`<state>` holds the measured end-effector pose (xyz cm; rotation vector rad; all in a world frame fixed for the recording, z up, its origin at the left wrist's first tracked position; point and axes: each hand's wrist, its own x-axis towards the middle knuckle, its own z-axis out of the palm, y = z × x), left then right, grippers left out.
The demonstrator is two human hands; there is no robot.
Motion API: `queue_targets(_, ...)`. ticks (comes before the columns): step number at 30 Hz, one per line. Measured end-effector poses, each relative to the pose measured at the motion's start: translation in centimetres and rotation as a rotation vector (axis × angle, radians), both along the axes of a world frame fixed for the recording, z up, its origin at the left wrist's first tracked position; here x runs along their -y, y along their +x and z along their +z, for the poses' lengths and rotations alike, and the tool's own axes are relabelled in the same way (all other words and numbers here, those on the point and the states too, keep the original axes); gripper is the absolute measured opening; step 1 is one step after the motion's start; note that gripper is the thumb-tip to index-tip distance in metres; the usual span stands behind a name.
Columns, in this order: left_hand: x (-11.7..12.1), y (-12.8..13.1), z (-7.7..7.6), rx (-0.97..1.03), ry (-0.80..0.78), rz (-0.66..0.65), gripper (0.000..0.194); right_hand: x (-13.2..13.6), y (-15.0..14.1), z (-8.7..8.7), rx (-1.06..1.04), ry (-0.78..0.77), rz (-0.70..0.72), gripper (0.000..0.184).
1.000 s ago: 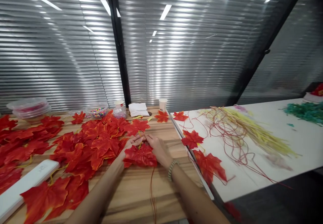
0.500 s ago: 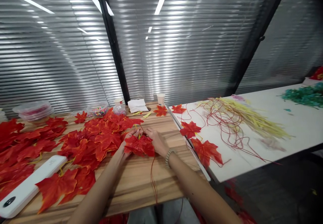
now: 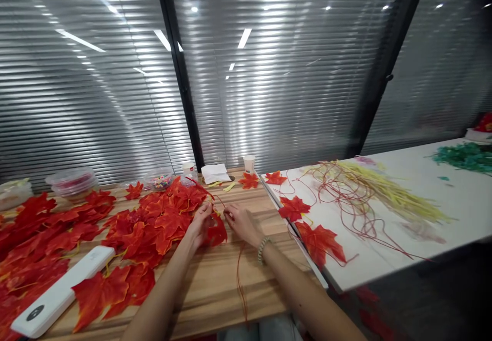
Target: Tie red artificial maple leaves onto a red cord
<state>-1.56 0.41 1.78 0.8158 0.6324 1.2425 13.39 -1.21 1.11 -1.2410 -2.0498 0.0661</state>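
My left hand point(image 3: 200, 224) is closed on a red artificial maple leaf point(image 3: 218, 231), which hangs edge-on below the fingers. Between the hands, a thin reddish cord point(image 3: 220, 200) runs up near the leaf's yellow stem. My right hand point(image 3: 241, 223), with a beaded bracelet point(image 3: 263, 250) at the wrist, pinches this cord just right of the leaf. More thin cord point(image 3: 239, 274) trails over the table toward its front edge. A large pile of red maple leaves point(image 3: 154, 220) lies left of my left hand.
On the wooden table point(image 3: 215, 290) are a white oblong device point(image 3: 63, 292), a tub of colored beads point(image 3: 159, 179), stacked clear containers point(image 3: 73, 182) and a paper cup point(image 3: 249, 164). The white table point(image 3: 403, 187) at right bears tangled cord point(image 3: 342, 185), yellow strands point(image 3: 400, 197) and green pieces point(image 3: 465, 155).
The held leaf has turned from facing me to edge-on. My right hand has drawn slightly away from my left, with cord between them. The view has tilted up a little.
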Motion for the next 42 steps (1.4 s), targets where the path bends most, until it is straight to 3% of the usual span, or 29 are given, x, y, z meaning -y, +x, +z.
queue_targets(5,0.8,0.2,1.5,0.07,0.074,0.001,0.03,-0.1,0.1,0.8,-0.11,0.019,-0.017,0.016)
queue_targets(10,1.8,0.5,2.9,0.086,0.145,-0.029,0.026,-0.6,0.4,1.3,-0.473,0.053,0.017,0.018)
queue_targets(15,0.7,-0.4,2.5,0.117,0.136,-0.022,0.024,-1.2,-0.3,1.1,-0.903,-0.147,0.066,0.021)
queue_targets(18,-0.1,-0.7,2.0,0.13,0.12,-0.034,0.028,-1.2,-0.8,0.8,-1.036,-0.23,0.113,0.023)
queue_targets(25,-0.9,0.3,0.1,0.127,0.034,-0.094,0.033,-1.2,-1.2,-0.5,-0.917,-0.235,0.078,0.022)
queue_targets(30,-1.6,0.5,-1.2,0.126,-0.004,-0.072,0.03,-1.4,-1.5,-1.2,-0.755,-0.123,0.04,0.018)
queue_targets(42,-0.4,0.9,0.1,0.203,0.023,0.003,0.02,-0.7,-0.8,-0.3,-0.441,0.078,0.087,0.017)
